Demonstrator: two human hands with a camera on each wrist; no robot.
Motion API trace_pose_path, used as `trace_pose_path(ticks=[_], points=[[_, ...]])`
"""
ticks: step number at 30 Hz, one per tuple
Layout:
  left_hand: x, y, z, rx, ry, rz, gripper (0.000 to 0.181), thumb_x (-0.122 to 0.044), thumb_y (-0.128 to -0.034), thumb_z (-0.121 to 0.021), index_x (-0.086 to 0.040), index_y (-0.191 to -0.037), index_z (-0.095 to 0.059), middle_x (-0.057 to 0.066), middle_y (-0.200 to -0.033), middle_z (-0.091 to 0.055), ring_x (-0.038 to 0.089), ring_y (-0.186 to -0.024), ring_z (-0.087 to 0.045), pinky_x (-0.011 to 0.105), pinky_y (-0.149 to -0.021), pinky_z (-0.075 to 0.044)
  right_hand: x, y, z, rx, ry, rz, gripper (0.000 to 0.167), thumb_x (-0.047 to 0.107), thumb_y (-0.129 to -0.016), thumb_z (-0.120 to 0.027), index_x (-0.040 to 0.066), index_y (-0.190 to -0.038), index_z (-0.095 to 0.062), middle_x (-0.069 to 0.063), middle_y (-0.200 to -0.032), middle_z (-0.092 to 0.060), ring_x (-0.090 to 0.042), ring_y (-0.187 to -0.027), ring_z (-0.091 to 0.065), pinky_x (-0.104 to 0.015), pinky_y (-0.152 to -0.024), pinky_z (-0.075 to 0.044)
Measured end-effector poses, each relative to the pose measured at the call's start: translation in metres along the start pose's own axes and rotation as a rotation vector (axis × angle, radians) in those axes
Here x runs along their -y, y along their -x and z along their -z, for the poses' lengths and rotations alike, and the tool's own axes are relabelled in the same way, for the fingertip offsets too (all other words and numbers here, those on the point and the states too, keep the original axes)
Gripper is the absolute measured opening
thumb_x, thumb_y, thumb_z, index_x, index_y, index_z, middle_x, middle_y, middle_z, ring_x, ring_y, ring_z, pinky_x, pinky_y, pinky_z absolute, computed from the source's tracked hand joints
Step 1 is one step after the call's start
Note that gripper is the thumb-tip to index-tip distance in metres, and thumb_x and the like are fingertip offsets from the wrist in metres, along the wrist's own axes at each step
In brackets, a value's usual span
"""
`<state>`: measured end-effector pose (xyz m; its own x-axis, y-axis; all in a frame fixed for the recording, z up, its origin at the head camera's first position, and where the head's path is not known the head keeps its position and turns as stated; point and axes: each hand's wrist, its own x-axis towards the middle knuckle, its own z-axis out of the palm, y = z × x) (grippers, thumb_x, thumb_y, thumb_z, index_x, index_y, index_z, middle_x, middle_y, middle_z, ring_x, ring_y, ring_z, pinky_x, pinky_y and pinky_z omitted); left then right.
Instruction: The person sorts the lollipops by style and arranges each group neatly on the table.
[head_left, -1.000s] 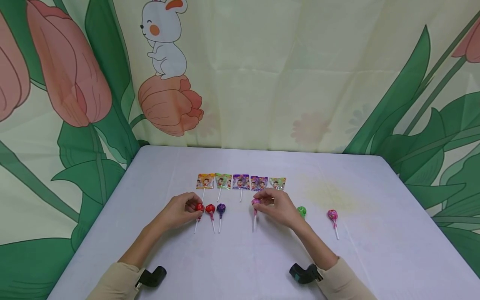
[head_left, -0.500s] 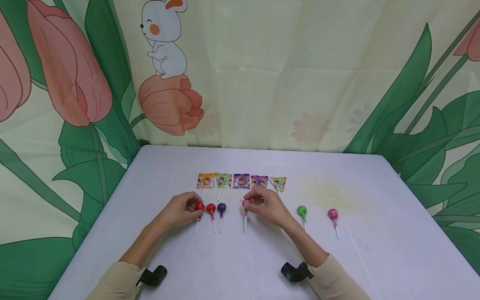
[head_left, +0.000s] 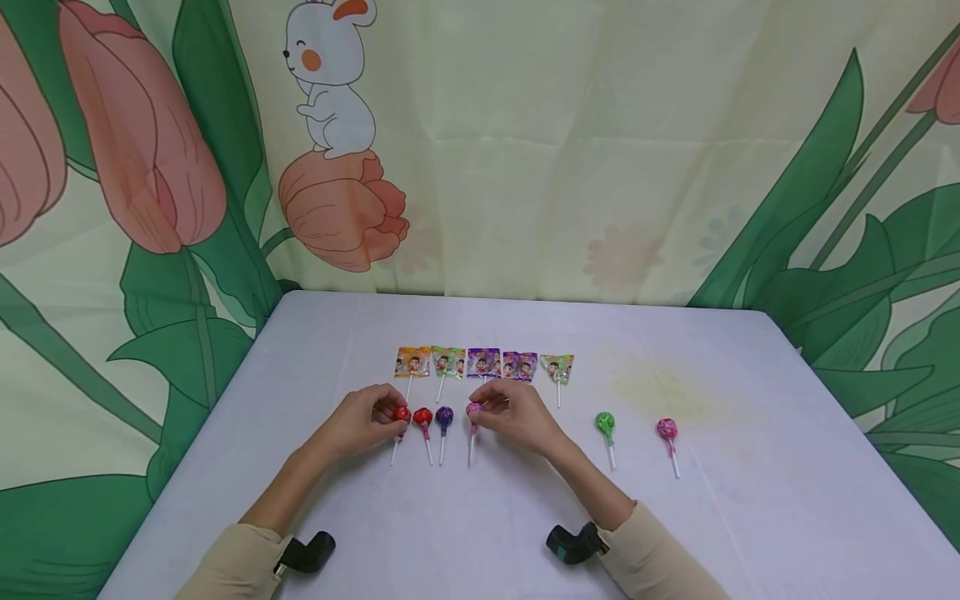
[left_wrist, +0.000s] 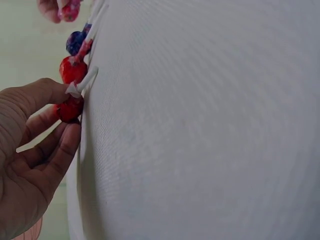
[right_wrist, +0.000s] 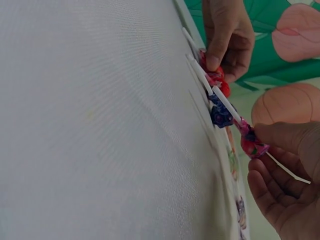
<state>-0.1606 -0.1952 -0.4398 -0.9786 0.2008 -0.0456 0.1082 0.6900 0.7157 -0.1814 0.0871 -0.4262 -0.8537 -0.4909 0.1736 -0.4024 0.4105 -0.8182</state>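
Note:
My left hand [head_left: 365, 422] pinches the head of a red lollipop [left_wrist: 69, 109] at the left end of a row. Beside it lie a second red lollipop [head_left: 423, 417] and a dark purple one [head_left: 445, 417], sticks toward me. Just right of the purple one, my right hand [head_left: 517, 414] pinches a pink lollipop [right_wrist: 253, 145] between thumb and fingers, its stick pointing toward me. Further right lie a green lollipop [head_left: 605, 422] and another pink one [head_left: 667, 429], apart from each other.
Behind the hands runs a row of flat-wrapped lollipops, among them an orange one [head_left: 412, 362], a purple one [head_left: 483, 362] and a light green one at the right end [head_left: 557, 367]. All lie on the white-covered table [head_left: 480, 533]; a printed curtain [head_left: 525, 167] hangs behind.
My right hand has moved left with the pink lollipop, closer to the purple one, uncovering the green lollipop and the right end of the back row. My left hand has stayed in place.

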Motion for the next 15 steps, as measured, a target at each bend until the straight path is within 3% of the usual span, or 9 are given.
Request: trace_pose_path(ticks=[15], points=[[-0.003, 0.001, 0.001, 0.001, 0.003, 0.015, 0.023, -0.007, -0.0870, -0.081, -0.006, -0.106, -0.068, 0.002, -0.093, -0.064, 0.015, -0.084, -0.060, 0.027, -0.078, -0.056, 0.002, -0.008, -0.013, 0.031, 0.025, -0.034, 0.016, 0.007, -0.090, -0.077, 0.000, -0.104, -0.073, -0.007, -0.096, -0.073, -0.012, -0.084, -0.065, -0.023, -0.077, -0.056]])
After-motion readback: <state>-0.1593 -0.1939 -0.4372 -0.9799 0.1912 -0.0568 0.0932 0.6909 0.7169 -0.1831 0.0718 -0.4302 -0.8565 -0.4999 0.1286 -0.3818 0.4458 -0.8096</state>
